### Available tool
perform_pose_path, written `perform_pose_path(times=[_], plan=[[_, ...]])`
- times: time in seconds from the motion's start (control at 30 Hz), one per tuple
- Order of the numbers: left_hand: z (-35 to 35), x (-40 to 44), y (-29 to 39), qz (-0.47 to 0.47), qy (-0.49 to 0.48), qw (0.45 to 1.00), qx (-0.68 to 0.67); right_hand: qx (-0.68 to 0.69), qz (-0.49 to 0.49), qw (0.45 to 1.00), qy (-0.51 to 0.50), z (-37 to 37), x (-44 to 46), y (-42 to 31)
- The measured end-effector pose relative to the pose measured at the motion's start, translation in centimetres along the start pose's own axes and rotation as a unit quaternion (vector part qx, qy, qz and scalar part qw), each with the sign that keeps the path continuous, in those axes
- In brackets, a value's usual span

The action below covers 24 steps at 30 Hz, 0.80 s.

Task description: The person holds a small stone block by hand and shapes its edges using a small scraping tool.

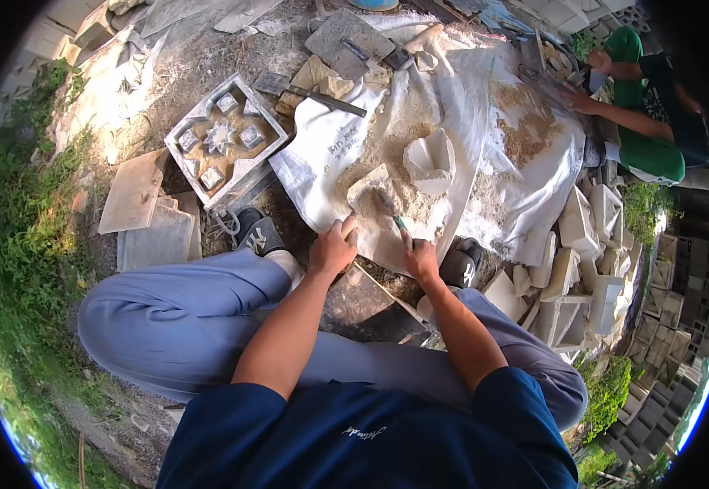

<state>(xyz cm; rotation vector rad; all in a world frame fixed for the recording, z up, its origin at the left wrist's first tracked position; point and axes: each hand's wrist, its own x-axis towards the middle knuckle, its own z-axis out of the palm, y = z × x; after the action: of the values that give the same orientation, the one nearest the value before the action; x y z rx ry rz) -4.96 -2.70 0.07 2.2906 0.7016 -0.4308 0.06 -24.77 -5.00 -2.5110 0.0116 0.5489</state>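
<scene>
My right hand [419, 257] is closed around a small trowel [399, 221] with a green part near its grip. Its dark front end lies against a pale, flat-topped block [369, 187] on the dusty sheet. Just below that block is my left hand [335, 246], its fingers curled together; what they hold, if anything, is too small to make out. Beyond and to the right of the trowel stands a white, hollow angular cast piece [430, 161], with sandy powder around it. The white sheet [322, 155] spreads under these things.
At left lies a square mould [199, 191] with a star-shaped centre, beside leaning boards [134, 191]. A hammer [322, 96] and a flat board with a handle [346, 45] lie beyond. Cast blocks [578, 224] pile at right. Another person [656, 122] sits at upper right.
</scene>
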Motion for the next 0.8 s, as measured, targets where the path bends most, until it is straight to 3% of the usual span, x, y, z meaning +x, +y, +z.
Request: perform_pose_path(times=[0.17, 0.27, 0.47, 0.67, 0.8], plan=[[-0.6, -0.2, 0.6, -0.005, -0.003, 1.000, 0.010, 0.006, 0.025, 0.999, -0.026, -2.5, 0.4, -2.6], [0.3, 0.1, -0.2, 0.003, 0.004, 1.000, -0.016, 0.042, 0.018, 0.999, 0.008, -2.6, -0.3, -3.7], [-0.6, -0.1, 0.6, -0.016, -0.020, 1.000, 0.010, -0.004, 0.002, 1.000, -0.005, 0.2, 0.3, -0.1], [0.6, 0.3, -0.7, -0.006, -0.014, 1.000, -0.005, 0.072, -0.001, 0.997, 0.027, -3.1, -0.8, -5.3], [0.1, 0.2, -0.4, 0.007, -0.001, 1.000, -0.009, -0.008, 0.003, 1.000, 0.004, -0.1, -0.3, -1.0]])
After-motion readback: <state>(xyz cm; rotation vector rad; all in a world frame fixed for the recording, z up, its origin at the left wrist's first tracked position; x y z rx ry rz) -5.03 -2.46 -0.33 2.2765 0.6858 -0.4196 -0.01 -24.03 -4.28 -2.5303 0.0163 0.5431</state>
